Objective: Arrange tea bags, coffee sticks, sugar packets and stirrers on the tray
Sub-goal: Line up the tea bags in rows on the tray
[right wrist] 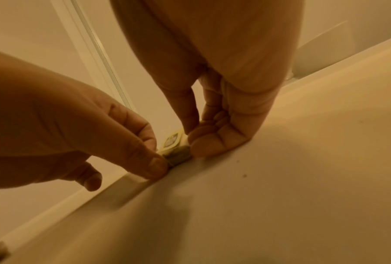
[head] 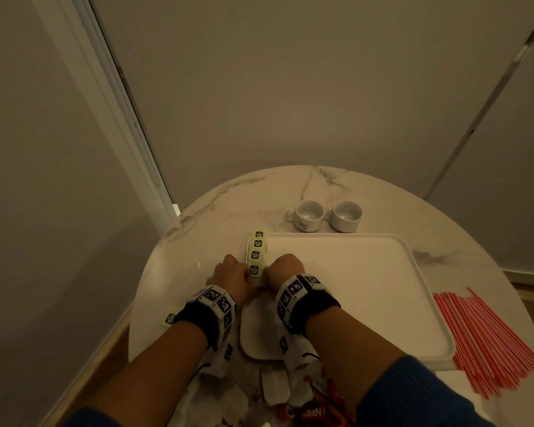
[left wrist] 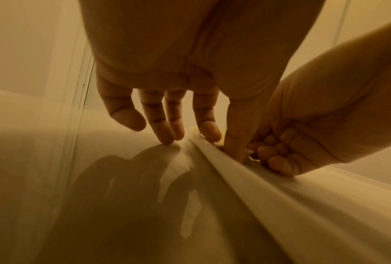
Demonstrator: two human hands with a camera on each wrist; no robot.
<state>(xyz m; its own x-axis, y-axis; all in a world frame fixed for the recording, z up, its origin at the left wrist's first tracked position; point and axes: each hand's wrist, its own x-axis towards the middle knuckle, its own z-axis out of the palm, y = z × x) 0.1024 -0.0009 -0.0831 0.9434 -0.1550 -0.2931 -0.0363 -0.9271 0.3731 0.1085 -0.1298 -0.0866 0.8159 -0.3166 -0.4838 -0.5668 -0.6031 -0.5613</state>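
One loose tea bag tag point(head: 169, 318) lies at the left edge of the bench point(head: 179, 266), partly behind the left wrist. Just right of it the left hand point(head: 231, 276) rests its fingertips point(left wrist: 167, 137) on the bench beside the tray's rim, while its thumb presses the nearest tea bag point(right wrist: 176, 155). A row of tea bags point(head: 257, 253) with green tags runs along the left edge of the white tray point(head: 352, 272). The right hand point(head: 283, 266) pinches the same bag from the other side, its fingers curled on the tray floor. Two white cups point(head: 327, 215) stand behind the tray; red stirrers point(head: 487, 340) lie fanned at the far right.
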